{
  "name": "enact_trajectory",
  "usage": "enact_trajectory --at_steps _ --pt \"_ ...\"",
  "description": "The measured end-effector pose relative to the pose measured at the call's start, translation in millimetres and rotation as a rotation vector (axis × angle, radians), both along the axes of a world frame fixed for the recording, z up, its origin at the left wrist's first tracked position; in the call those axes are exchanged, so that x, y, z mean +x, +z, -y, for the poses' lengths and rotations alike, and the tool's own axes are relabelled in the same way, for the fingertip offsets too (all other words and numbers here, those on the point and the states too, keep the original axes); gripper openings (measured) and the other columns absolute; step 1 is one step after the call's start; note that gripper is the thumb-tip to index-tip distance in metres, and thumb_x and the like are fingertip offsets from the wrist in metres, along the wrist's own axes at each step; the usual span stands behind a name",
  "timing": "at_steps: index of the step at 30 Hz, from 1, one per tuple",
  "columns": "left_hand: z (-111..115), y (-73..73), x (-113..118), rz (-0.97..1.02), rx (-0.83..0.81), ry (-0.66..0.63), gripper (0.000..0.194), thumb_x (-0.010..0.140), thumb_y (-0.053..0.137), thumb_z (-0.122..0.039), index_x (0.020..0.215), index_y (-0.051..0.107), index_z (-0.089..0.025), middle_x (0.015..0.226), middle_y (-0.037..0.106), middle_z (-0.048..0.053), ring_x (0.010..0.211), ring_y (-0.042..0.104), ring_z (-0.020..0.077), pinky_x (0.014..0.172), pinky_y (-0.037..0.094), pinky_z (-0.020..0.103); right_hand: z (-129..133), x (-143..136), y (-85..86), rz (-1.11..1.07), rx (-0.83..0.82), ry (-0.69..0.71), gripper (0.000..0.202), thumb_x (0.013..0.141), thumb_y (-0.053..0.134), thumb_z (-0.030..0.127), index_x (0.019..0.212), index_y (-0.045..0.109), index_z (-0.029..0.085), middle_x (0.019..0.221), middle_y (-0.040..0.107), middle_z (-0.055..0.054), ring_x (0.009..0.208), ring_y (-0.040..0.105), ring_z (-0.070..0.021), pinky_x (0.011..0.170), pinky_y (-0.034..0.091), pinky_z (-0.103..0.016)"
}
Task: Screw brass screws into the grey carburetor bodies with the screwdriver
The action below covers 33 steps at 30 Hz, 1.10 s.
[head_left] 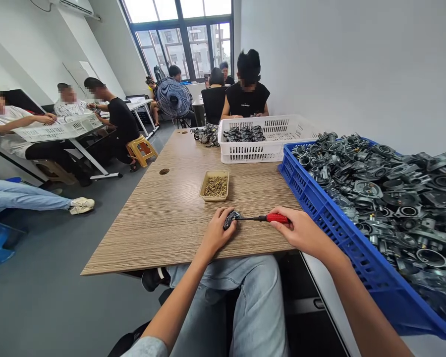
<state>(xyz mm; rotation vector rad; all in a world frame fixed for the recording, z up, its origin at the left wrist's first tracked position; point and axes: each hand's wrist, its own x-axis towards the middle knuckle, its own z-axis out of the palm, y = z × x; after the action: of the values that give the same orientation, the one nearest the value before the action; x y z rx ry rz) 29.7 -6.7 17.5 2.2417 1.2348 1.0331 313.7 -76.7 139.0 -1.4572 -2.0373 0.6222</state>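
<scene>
My left hand is closed around a small dark metal part on the wood-grain table, near its front edge. My fingers hide much of that part. In my right hand is a screwdriver with a red handle, held level by fingers wrapped round the grip. Its dark shaft points left, and the tip meets the metal part; whether it sits on a screw is too small to tell. Just beyond my left hand stands a beige tray of small brass screws.
On my right, a blue crate is heaped with grey metal castings. A white crate with similar parts stands at the table's far end, beside a loose pile. Behind it sits a person. Others sit left, near a fan.
</scene>
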Motion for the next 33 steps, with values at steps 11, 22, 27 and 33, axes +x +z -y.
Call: enact_trajectory --at_steps 11,22,27,33 --pt "0 0.9 0 0.007 -0.005 -0.012 0.044 0.105 0.057 -0.032 0.149 0.057 -0.026 0.140 0.063 0.012 0.132 0.063 0.0262 0.118 0.050 0.045 7 -10 5.0 0.050 0.042 -0.064 0.016 0.103 0.055 0.031 0.112 0.068 0.026 0.107 0.080 -0.005 0.098 0.074 -0.0237 0.084 0.049 -0.032" --pt "-1 1.7 0 0.018 -0.004 -0.014 0.044 0.104 0.057 -0.029 0.148 0.057 -0.027 0.138 0.063 0.011 0.129 0.064 0.0261 0.117 0.050 0.044 20 -33 7.0 0.165 0.014 -0.115 0.027 0.108 0.052 0.045 0.126 0.061 0.027 0.096 0.080 -0.007 0.092 0.078 -0.0297 0.078 0.050 -0.034" --pt "-1 1.1 -1 0.019 -0.005 -0.010 0.045 0.104 0.057 -0.029 0.149 0.056 -0.026 0.138 0.063 0.012 0.130 0.063 0.0261 0.118 0.050 0.044 29 -37 9.9 0.097 -0.002 -0.038 0.029 0.105 0.055 0.033 0.134 0.051 0.028 0.118 0.079 -0.008 0.107 0.078 -0.0283 0.086 0.052 -0.033" --pt "-2 0.4 -1 0.022 -0.001 0.001 0.044 0.104 0.057 -0.030 0.148 0.057 -0.026 0.137 0.063 0.012 0.129 0.064 0.0264 0.115 0.051 0.045 30 -41 13.8 0.170 -0.017 -0.073 0.011 0.108 0.049 0.032 0.118 0.052 0.027 0.099 0.079 -0.006 0.091 0.077 -0.0281 0.072 0.044 -0.030"
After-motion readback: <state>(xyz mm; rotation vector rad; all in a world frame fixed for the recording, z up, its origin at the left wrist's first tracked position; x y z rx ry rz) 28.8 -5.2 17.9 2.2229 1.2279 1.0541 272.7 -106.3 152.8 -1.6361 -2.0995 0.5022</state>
